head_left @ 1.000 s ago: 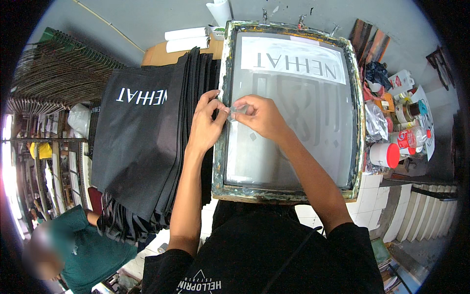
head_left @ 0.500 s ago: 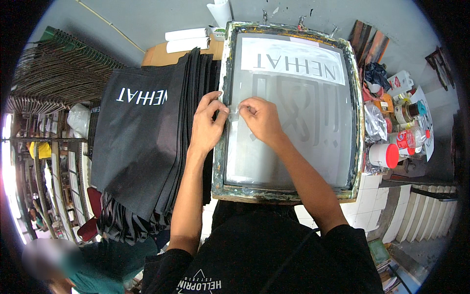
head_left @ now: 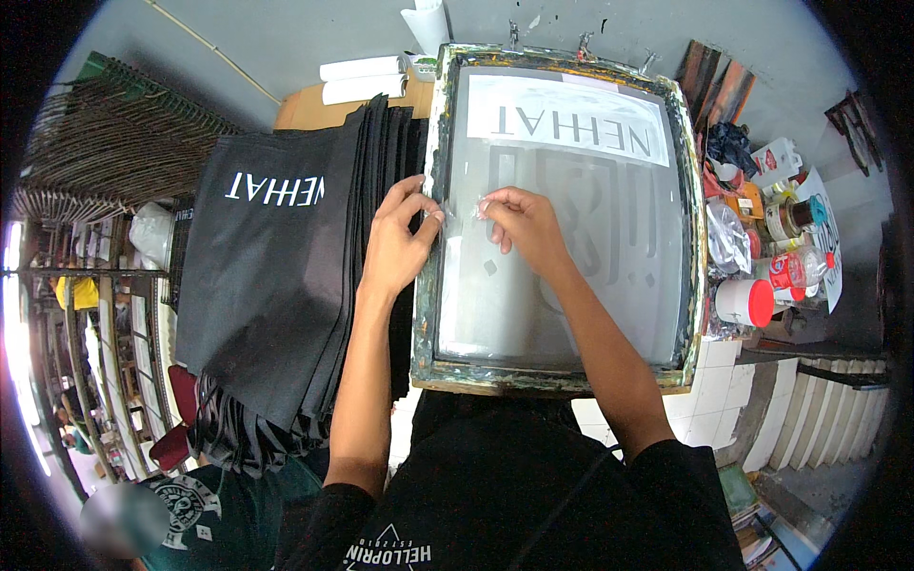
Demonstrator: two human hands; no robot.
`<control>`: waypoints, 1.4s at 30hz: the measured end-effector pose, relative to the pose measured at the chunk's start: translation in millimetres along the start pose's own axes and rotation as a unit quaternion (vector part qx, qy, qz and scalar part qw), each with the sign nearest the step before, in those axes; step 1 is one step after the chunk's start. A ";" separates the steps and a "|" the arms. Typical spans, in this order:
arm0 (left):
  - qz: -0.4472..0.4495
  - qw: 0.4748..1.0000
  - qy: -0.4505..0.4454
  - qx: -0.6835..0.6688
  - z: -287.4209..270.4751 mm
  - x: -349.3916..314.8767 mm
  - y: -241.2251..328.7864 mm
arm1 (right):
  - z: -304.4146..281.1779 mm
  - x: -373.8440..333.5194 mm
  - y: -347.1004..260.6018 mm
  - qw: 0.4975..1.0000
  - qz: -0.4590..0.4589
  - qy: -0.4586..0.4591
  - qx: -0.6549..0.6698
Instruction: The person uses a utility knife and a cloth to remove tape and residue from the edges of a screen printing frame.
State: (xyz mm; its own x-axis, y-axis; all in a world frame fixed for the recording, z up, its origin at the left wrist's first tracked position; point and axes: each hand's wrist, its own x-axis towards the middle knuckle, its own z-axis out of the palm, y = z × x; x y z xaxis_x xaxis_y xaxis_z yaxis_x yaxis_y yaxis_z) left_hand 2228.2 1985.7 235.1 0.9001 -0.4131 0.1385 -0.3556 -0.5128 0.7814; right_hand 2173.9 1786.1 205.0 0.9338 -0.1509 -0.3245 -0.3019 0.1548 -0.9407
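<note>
A screen-printing frame (head_left: 693, 238) lies in front of me, its paint-stained rim around a grey mesh (head_left: 571, 324) with faint darker shapes. Across the far part of the mesh runs a pale lettered band (head_left: 562, 109). At the left rim, my left hand (head_left: 398, 243) is closed in a pinch on something thin and transparent, seemingly tape. Over the left part of the mesh, my right hand (head_left: 528, 224) pinches a small crumpled piece of transparent tape (head_left: 480, 207). Whether the right fingers touch the mesh I cannot tell.
Black fabric bags (head_left: 267, 257) with white lettering are piled left of the frame. White paper rolls (head_left: 364, 81) lie behind them. Bottles and a red-lidded jar (head_left: 745, 302) crowd the right side. A wire rack (head_left: 114, 143) stands far left; a person in a green shirt (head_left: 238, 514) is lower left.
My right hand has moved right, away from the left hand, with the small transparent piece in its fingers. My left hand stays at the rim. The person at lower left has shifted.
</note>
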 end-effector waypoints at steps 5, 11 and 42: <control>0.056 0.994 -0.057 0.075 -7.2 21.8 1.6 | 2.7 -3.4 0.1 0.999 0.000 0.002 -0.050; 0.107 0.981 -0.085 0.135 -11.6 32.3 2.3 | 23.4 -2.0 16.6 0.981 -0.113 0.017 -0.158; 0.131 0.946 -0.187 0.229 -11.4 47.2 6.0 | 30.0 7.0 18.2 0.963 -0.177 0.107 -0.173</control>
State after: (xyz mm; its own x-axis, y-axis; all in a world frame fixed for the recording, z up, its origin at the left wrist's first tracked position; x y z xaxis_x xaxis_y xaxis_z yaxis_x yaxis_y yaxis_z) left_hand 2271.4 1971.7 253.2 0.6447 -0.7644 -0.0014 -0.7025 -0.5931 0.3933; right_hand 2180.7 1817.2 188.6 0.9401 -0.3379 0.0451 -0.0520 -0.2729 -0.9606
